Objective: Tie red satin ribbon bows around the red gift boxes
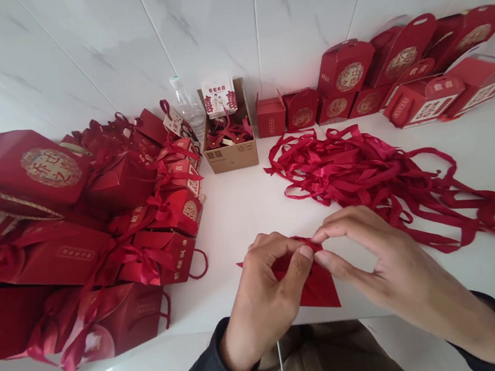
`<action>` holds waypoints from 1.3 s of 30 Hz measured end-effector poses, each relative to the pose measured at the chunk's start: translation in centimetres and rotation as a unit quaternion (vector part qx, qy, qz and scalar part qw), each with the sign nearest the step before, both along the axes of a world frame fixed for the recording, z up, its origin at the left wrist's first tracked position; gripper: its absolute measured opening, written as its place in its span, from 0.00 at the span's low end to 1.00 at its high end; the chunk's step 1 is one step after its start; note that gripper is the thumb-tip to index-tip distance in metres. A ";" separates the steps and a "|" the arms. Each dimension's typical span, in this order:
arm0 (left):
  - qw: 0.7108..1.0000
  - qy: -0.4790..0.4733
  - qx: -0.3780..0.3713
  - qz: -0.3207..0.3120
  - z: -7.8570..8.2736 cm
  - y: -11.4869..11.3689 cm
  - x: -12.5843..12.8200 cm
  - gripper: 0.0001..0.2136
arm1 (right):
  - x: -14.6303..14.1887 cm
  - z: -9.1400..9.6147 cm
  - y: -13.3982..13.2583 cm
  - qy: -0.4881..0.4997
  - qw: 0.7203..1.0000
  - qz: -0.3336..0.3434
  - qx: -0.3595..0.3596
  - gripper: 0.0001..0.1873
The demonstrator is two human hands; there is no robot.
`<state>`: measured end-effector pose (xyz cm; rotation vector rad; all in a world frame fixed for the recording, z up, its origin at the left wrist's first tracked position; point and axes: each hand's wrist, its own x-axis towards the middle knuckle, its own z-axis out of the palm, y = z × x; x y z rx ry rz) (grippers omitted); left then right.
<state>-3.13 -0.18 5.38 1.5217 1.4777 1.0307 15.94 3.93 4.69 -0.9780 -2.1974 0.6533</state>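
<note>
A small red gift box (321, 289) stands at the table's front edge, partly covered by my hands. My left hand (270, 290) is closed over its top, with thumb and index finger pinching red ribbon (306, 241) there. From the other side my right hand (391, 260) meets it, thumb and fingertips pinched on the same ribbon. Just where the ribbon passes is hidden by my fingers. Beyond my right hand lies a loose heap of red ribbons (347, 164).
Red gift boxes with ribbon bows (145, 264) are piled at the left. A cardboard carton (233, 158) holding red pieces and a printed card (219, 100) stands by the wall, beside a clear bottle (190, 112). More red boxes (344, 70) line the back right of the white table (232, 209).
</note>
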 end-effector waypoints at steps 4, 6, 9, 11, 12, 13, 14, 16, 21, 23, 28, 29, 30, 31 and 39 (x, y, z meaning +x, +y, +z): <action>0.998 0.054 0.034 0.030 -0.2 -1.0 -0.5 0.09 | -0.1 -0.2 0.1 -0.006 1.000 0.011 0.022 0.02; 0.986 0.107 0.073 0.102 -0.5 -2.1 -1.1 0.08 | 0.1 -0.2 0.1 -0.012 1.000 -0.007 0.011 0.02; 0.962 0.185 0.076 0.186 -1.1 -4.1 -1.7 0.08 | 0.5 -0.2 -0.2 -0.015 0.999 -0.033 -0.021 0.02; 0.956 0.213 0.054 0.195 -1.7 -5.2 -1.7 0.09 | 0.6 -0.2 -0.5 -0.009 0.999 -0.037 -0.032 0.02; 0.954 0.222 0.043 0.195 -2.1 -5.6 -1.6 0.10 | 0.6 -0.3 -0.6 -0.006 0.999 -0.036 -0.033 0.01; 0.953 0.227 0.034 0.196 -2.4 -5.9 -1.4 0.10 | 0.6 -0.3 -0.7 -0.004 0.999 -0.035 -0.033 0.01; 0.952 0.230 0.028 0.199 -2.8 -6.0 -1.1 0.10 | 0.6 -0.3 -0.8 -0.003 0.999 -0.035 -0.030 0.01; 0.952 0.226 0.023 0.204 -3.4 -5.9 -0.7 0.06 | 0.5 -0.3 -0.9 -0.002 0.999 -0.041 -0.022 0.02; 0.965 0.170 0.052 0.194 -3.5 -4.9 -0.5 0.05 | 0.6 -0.1 -1.0 0.003 0.999 -0.036 0.004 0.03; 0.971 0.134 0.081 0.181 -2.8 -4.5 -0.5 0.05 | 0.5 0.0 -1.0 0.008 1.000 -0.022 0.014 0.04; 0.983 0.055 0.103 0.143 -1.0 -3.2 0.4 0.06 | -0.3 0.6 -0.9 0.013 0.999 0.033 0.035 0.05; 0.984 0.052 0.095 0.141 -0.8 -3.0 0.6 0.06 | -0.5 0.6 -0.9 0.014 0.998 0.044 0.031 0.04; 0.985 0.050 0.089 0.142 -0.6 -2.8 0.8 0.06 | -0.7 0.6 -0.8 0.016 0.998 0.052 0.026 0.04; 0.985 0.049 0.085 0.142 -0.6 -2.7 0.9 0.06 | -0.9 0.6 -0.7 0.017 0.998 0.057 0.019 0.04; 0.989 0.007 0.082 0.124 -0.5 -2.4 0.3 0.08 | -1.4 0.5 0.0 0.027 0.996 0.087 0.003 0.05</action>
